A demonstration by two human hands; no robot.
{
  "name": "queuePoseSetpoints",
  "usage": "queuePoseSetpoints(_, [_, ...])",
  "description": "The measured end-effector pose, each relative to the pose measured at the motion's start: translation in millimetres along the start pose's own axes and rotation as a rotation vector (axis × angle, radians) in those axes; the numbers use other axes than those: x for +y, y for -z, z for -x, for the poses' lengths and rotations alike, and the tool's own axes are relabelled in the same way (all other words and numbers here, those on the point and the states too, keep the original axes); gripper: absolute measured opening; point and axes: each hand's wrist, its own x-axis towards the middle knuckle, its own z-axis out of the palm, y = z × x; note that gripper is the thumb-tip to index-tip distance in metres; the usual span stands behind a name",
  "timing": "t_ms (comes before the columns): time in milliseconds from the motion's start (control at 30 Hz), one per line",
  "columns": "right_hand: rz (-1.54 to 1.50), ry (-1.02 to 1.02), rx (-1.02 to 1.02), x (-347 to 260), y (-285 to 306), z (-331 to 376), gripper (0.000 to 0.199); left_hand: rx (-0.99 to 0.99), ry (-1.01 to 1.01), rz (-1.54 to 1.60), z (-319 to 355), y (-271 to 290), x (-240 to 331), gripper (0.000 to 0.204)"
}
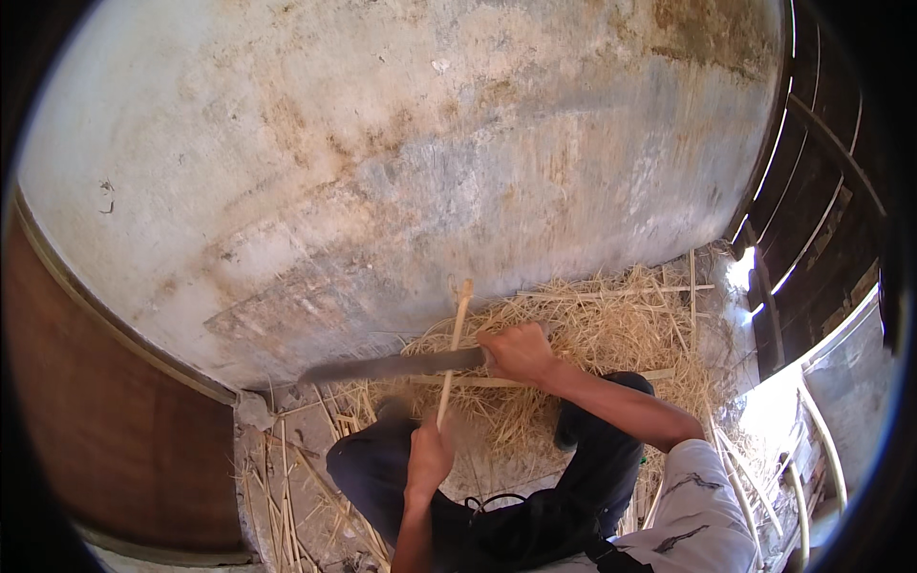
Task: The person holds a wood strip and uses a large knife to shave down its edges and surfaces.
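Note:
A pale bamboo strip (pixel 461 315) stands up at a slight tilt, its lower end closed in my left hand (pixel 430 456). My right hand (pixel 521 351) grips a machete (pixel 396 367), whose long dark blade points left and is smeared by motion. The blade crosses the strip above my left hand; whether its edge touches the strip, I cannot tell. The machete's handle is mostly hidden in my fist. Both hands are over my bent legs in dark trousers.
A heap of thin shavings (pixel 611 320) lies against the stained wall (pixel 430 172) ahead. Long strips (pixel 285 487) are scattered on the floor at the left, near a brown panel (pixel 115 401). More poles (pixel 800 506) lie at the right, below dark slatted boards (pixel 821 191).

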Motion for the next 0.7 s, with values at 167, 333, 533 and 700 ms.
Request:
queuePoseSetpoints(167, [-0.011,-0.153,-0.029,51,9,-10,0.019,-0.105,0.101,0.04,17,15,16,0.027])
queuePoseSetpoints(333, [-0.038,-0.034,-0.045,0,8,1,0.015,-0.081,0.104,-0.019,-8,11,21,0.027])
queuePoseSetpoints(533, [-0.046,-0.123,0.09,49,18,-14,0.009,-0.097,0.062,0.034,16,29,22,0.023])
queuePoseSetpoints(700, [-0.208,-0.2,0.095,32,16,-13,0.015,-0.11,0.06,0.04,12,30,14,0.023])
